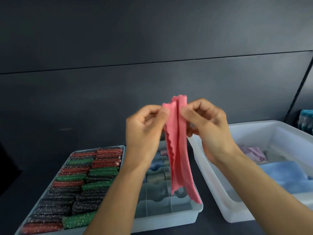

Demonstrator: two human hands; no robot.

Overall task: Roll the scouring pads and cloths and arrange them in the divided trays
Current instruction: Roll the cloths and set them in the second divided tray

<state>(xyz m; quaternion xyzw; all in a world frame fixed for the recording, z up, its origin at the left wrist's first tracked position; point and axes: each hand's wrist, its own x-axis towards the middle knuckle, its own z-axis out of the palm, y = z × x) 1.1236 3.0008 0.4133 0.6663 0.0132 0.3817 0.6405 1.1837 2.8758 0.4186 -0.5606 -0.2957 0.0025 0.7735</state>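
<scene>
Left hand [144, 131], right hand [210, 128] pinch cloth [177, 150] above tray [169, 217] of rolled cloths [157, 164].

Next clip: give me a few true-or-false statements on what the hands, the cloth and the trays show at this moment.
1. The left hand and the right hand both pinch the pink cloth near its top. True.
2. The pink cloth lies flat on the table. False: it hangs in the air in front of the divided tray.
3. The left tray holds rolled scouring pads in red, green and black. True.
4. The clear bin on the right holds scouring pads. False: it holds loose cloths, among them a blue cloth.
</scene>
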